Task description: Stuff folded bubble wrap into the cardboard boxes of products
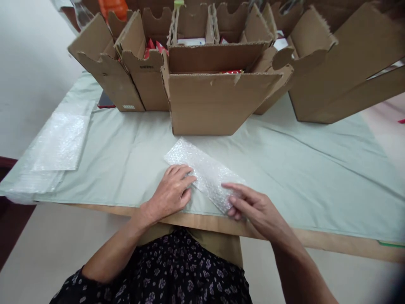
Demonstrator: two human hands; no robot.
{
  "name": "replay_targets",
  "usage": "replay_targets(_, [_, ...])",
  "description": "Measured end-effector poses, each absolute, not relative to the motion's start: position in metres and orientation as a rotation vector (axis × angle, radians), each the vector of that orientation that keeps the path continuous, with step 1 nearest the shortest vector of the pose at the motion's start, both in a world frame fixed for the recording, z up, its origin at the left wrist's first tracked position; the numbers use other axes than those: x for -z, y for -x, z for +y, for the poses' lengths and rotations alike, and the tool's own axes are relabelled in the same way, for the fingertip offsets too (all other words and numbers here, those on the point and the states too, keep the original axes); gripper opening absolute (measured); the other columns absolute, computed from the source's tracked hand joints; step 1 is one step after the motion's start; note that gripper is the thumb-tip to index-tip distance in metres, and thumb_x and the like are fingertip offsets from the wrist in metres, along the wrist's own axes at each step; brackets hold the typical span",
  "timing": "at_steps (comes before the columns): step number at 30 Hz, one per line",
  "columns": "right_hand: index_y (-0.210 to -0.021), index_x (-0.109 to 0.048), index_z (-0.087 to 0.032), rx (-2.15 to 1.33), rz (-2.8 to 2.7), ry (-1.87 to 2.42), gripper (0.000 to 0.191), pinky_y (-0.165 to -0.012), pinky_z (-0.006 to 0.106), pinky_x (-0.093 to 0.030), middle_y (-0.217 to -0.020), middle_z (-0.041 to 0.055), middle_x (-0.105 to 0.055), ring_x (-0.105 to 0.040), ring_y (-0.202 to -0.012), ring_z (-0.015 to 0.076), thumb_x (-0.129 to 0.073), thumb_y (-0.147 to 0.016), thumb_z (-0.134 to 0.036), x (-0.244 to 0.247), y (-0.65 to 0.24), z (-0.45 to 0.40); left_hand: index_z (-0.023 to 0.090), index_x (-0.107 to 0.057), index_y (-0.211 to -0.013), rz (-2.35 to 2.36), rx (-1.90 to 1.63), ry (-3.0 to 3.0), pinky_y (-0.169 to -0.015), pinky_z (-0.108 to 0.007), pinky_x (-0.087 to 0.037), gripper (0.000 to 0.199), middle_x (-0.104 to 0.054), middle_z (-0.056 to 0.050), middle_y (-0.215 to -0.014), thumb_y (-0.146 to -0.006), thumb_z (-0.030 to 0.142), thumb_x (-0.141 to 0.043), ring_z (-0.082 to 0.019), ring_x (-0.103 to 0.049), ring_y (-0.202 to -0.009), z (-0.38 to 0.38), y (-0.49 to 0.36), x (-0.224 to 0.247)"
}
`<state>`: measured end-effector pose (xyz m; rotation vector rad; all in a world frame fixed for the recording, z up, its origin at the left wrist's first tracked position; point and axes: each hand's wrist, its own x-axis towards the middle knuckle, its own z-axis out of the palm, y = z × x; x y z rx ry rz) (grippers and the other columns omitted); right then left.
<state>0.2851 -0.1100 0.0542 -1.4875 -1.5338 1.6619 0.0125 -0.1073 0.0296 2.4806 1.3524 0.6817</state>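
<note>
A folded piece of clear bubble wrap lies slantwise on the pale green tablecloth in front of me. Its far left corner points toward the cardboard boxes, and its near right end reaches the table's front edge. My left hand rests palm down at the wrap's left side, fingertips touching it and thumb a little apart. At the near right end, my right hand grips the wrap between thumb and fingers, with the index finger stretched over the top. The right fingers are slightly blurred, and some are hidden under the hand.
Open cardboard boxes stand in a row at the back, several holding red packets. A stack of bubble wrap sheets lies at the left. Behind the boxes is an orange object. The wooden table edge runs close to my body.
</note>
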Motion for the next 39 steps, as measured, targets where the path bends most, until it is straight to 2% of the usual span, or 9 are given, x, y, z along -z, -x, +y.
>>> replay_targets(4, [-0.106,-0.079,-0.019,-1.851,-1.413,1.268,0.035,-0.081,0.030,-0.067,-0.091,0.0093,-0.081,-0.080,-0.086,0.0188,-0.072,-0.094,-0.051,-0.059,-0.276,-0.135,0.018,-0.071,-0.116,1.250,-0.682,-2.461,-0.122,-0.061,-0.044,0.047,-0.068,-0.014,-0.141,-0.077,-0.002,-0.053,-0.033,-0.056,-0.142,-0.109,-0.005,-0.026])
replay_targets(12, [-0.123,-0.076,-0.026,-1.956,-1.524,0.906,0.029,-0.086,0.034,-0.067,-0.101,0.0087,-0.083,-0.080,-0.093,0.0201,-0.073,-0.098,-0.039,-0.086,-0.273,-0.134,0.021,-0.067,-0.087,1.111,-0.801,-2.300,-0.120,-0.063,-0.045,0.035,-0.079,-0.005,-0.119,-0.072,-0.003,-0.048,-0.030,-0.063,-0.137,-0.114,0.007,-0.029])
replay_targets(16, [-0.129,-0.073,-0.027,-1.874,-1.663,0.943,0.033,-0.085,0.033,-0.065,-0.102,0.0083,-0.082,-0.079,-0.094,0.0198,-0.072,-0.098,-0.039,-0.089,-0.267,-0.132,0.020,-0.065,-0.123,1.125,-0.835,-2.217,-0.122,-0.062,-0.043,0.059,-0.076,-0.009,-0.123,-0.071,-0.001,-0.046,-0.029,-0.063,-0.136,-0.116,0.008,-0.027])
replay_targets(19, [-0.127,-0.072,-0.024,-1.805,-1.716,1.064,0.033,-0.086,0.033,-0.064,-0.096,0.0065,-0.079,-0.077,-0.094,0.0193,-0.070,-0.098,-0.041,-0.083,-0.248,-0.114,0.020,-0.036,-0.160,1.161,-0.925,-2.146,-0.121,-0.060,-0.046,0.089,-0.072,-0.012,-0.131,-0.074,0.002,-0.047,-0.029,-0.062,-0.135,-0.121,0.005,-0.027])
replay_targets(22, [-0.146,-0.058,-0.022,-1.759,-1.706,1.105,0.052,-0.083,0.034,-0.062,-0.096,0.0053,-0.076,-0.073,-0.090,0.0182,-0.068,-0.098,-0.039,-0.066,-0.226,-0.089,0.025,-0.020,-0.168,1.246,-1.008,-2.059,-0.117,-0.054,-0.051,0.098,-0.065,-0.014,-0.142,-0.077,0.003,-0.050,-0.028,-0.062,-0.134,-0.131,0.001,-0.025])
replay_targets(27, [-0.166,-0.030,-0.022,-1.690,-1.698,1.088,0.072,-0.073,0.033,-0.063,-0.114,0.0108,-0.075,-0.073,-0.091,0.0182,-0.058,-0.101,-0.034,-0.044,-0.212,-0.073,0.027,-0.037,-0.161,1.448,-1.093,-2.019,-0.115,-0.055,-0.051,0.081,-0.059,-0.015,-0.144,-0.085,0.010,-0.057,-0.032,-0.057,-0.137,-0.149,-0.008,-0.024])
replay_targets(32, [-0.139,-0.064,-0.027,-1.151,-2.027,1.083,0.037,-0.092,0.040,-0.063,-0.118,0.0079,-0.077,-0.074,-0.105,0.0212,-0.059,-0.102,-0.026,-0.049,-0.233,-0.087,0.019,-0.072,-0.121,1.558,-0.969,-2.160,-0.114,-0.061,-0.049,0.031,-0.057,-0.017,-0.139,-0.090,0.020,-0.066,-0.037,-0.054,-0.137,-0.151,-0.015,-0.024])
replay_targets(36, [-0.128,-0.072,-0.025,-0.528,-2.433,0.987,0.037,-0.101,0.053,-0.059,-0.131,0.0097,-0.075,-0.067,-0.129,0.0313,-0.060,-0.095,-0.013,-0.040,-0.249,-0.091,0.017,-0.074,-0.117,1.587,-0.929,-2.162,-0.118,-0.066,-0.044,0.027,-0.044,-0.020,-0.157,-0.091,0.024,-0.070,-0.042,-0.044,-0.147,-0.151,-0.018,-0.024])
replay_targets(39, [-0.120,-0.075,-0.023,-0.342,-2.525,0.971,0.035,-0.097,0.053,-0.059,-0.130,0.0105,-0.076,-0.065,-0.132,0.0330,-0.056,-0.095,-0.008,-0.031,-0.251,-0.091,0.017,-0.072,-0.121,1.604,-0.920,-2.204,-0.118,-0.069,-0.041,0.031,-0.035,-0.021,-0.166,-0.090,0.025,-0.073,-0.044,-0.036,-0.153,-0.153,-0.020,-0.024])
